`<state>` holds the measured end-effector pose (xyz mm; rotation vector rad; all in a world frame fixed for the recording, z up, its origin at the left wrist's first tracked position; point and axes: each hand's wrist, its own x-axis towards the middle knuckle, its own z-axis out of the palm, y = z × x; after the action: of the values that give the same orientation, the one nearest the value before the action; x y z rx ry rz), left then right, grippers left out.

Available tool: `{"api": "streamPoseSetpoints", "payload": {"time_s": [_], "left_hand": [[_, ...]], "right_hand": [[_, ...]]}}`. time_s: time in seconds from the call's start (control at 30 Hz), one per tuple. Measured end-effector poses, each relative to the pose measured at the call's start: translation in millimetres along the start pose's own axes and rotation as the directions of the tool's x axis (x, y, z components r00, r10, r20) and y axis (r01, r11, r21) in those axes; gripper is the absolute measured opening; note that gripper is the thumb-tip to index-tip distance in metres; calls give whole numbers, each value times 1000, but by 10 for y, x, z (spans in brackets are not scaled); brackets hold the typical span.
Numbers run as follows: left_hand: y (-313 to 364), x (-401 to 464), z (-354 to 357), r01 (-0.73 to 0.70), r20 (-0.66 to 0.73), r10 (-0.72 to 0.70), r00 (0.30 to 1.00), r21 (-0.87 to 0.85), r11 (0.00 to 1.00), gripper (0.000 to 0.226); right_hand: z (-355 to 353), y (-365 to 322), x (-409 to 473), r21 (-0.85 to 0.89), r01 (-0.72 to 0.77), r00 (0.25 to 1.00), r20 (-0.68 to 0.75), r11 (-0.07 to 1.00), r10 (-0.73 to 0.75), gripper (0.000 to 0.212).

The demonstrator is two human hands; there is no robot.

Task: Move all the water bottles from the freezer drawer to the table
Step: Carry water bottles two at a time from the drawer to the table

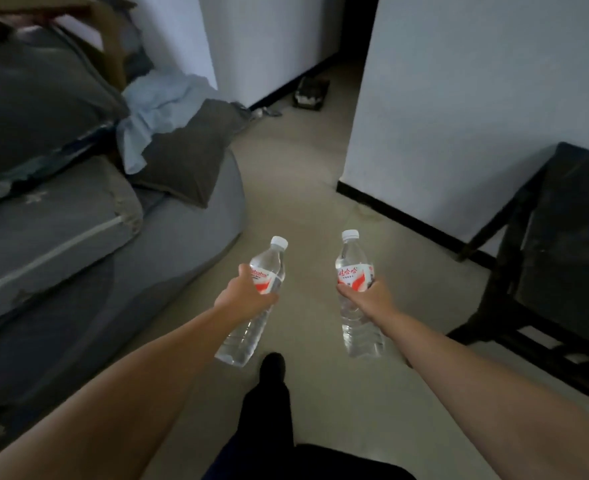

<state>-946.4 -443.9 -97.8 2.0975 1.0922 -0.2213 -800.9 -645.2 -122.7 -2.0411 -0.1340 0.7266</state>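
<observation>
My left hand (243,292) grips a clear water bottle (273,263) with a white cap and a red and white label, tilted with its cap up and to the right. My right hand (371,294) grips a second water bottle (352,261) of the same kind, held nearly upright. Both bottles hang over the pale floor in front of me, about a hand's width apart. No freezer drawer is in view.
A grey sofa (78,237) with cushions and crumpled cloth fills the left side. A dark wooden table (570,244) stands at the right against a white wall (476,98). Pale floor (303,188) runs ahead between them toward a dark doorway. My dark trouser leg and foot (272,386) show below.
</observation>
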Motion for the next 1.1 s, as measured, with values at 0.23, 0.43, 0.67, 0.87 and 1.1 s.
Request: {"api": "streamPoseSetpoints", "payload": {"time_s": [0.23,0.43,0.67,0.87,1.1], "left_hand": [[969,1443,-358,-235,104,225,969,94,967,78],[1795,2289,-229,-369,239,349,906,42,928,72],[2869,2963,272,-488,355,411,840,162,857,83],[4046,3432,790,-559,411,474,778,110,822,73],[5305,3656,1343,-649,478,521,707,149,746,65]], "right_hand": [[-243,-571,861,180,-77,973,-200,981,113,46],[-642,-689,1365,253,-166,909,-335,953,248,68],[-1339,-602,2127,353,-187,864,-385,917,325,69],[-2255,-597,2910,429,-204,815,-424,880,395,58],[-3336,-518,3321,466,-210,723,-517,859,457,64]]}}
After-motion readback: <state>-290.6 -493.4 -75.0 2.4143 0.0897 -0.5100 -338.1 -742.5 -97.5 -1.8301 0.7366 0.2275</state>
